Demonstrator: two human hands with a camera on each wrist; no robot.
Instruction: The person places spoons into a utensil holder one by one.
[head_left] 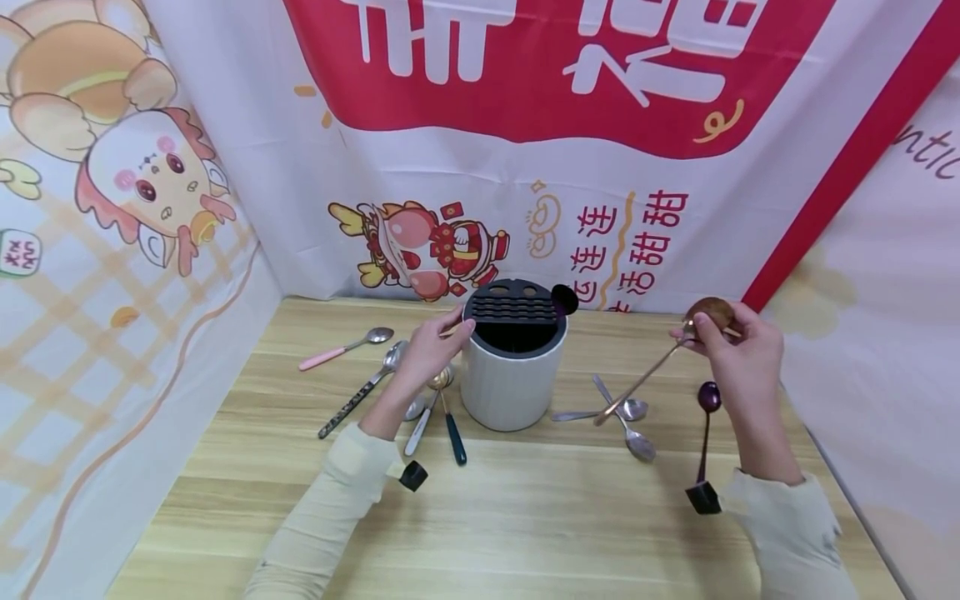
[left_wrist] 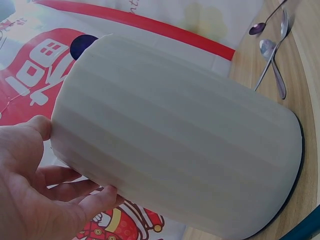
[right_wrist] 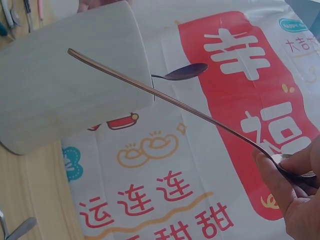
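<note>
My left hand grips the upper edge of a white ribbed utensil holder, its thumb at the rim and its fingers against the side in the left wrist view. The holder stands upright, topped by a dark slotted insert beside a wide opening. One dark purple spoon stands in it, bowl up. To the right, my right hand pinches a long copper-coloured spoon by its bowl. That spoon's handle slants down toward the holder, apart from it in the head view.
Left of the holder lie a pink-handled spoon, a spoon with a black patterned handle, a dark green-handled spoon and others. Crossed silver spoons lie to its right, with a purple spoon further right. Printed cloth hangs behind.
</note>
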